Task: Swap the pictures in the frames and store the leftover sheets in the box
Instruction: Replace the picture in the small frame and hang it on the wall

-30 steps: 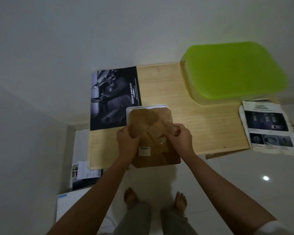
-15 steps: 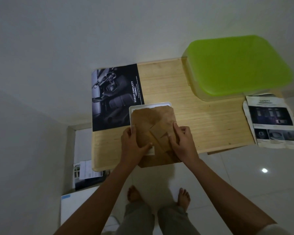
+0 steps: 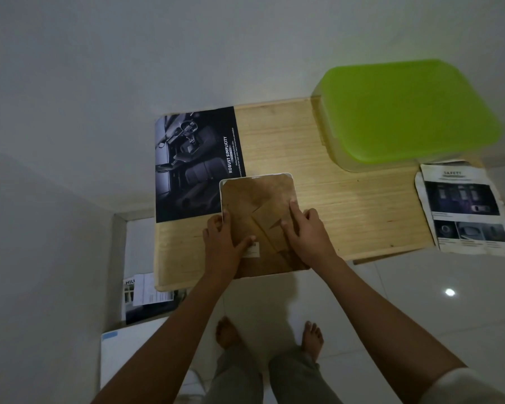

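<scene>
Left hand [image 3: 222,249] fingers [image 3: 242,243] laid flat and loosely spread across the brown back of the picture frame [image 3: 257,199], thumb hooked at the frame's left edge; they press rather than pinch. Right hand [image 3: 306,237] fingers [image 3: 292,209] likewise extended and slightly fanned, index tip farthest up the backing, palm over the lower right corner. Both forearms reach in from the bottom of the view, the right one ending in a pale sleeve [image 3: 461,386]. Frame lies face down, white rim showing along top and left, its near end overhanging the front edge of the tabletop [image 3: 347,205]. A folded stand flap and a small white label [image 3: 252,250] sit on the backing between the hands. Dark car-interior sheet [image 3: 190,167] lies flat just left of the frame, its corner tucked under or touching it; cannot tell which. Box with a lime-green lid [image 3: 405,112] stands at the far right of the tabletop, lid on, contents hidden. Printed sheet [image 3: 464,208] headed "SAFETY" hangs off the right end. More papers [image 3: 146,295] lie on the floor below left. Bare feet [image 3: 226,335] on pale tile.
</scene>
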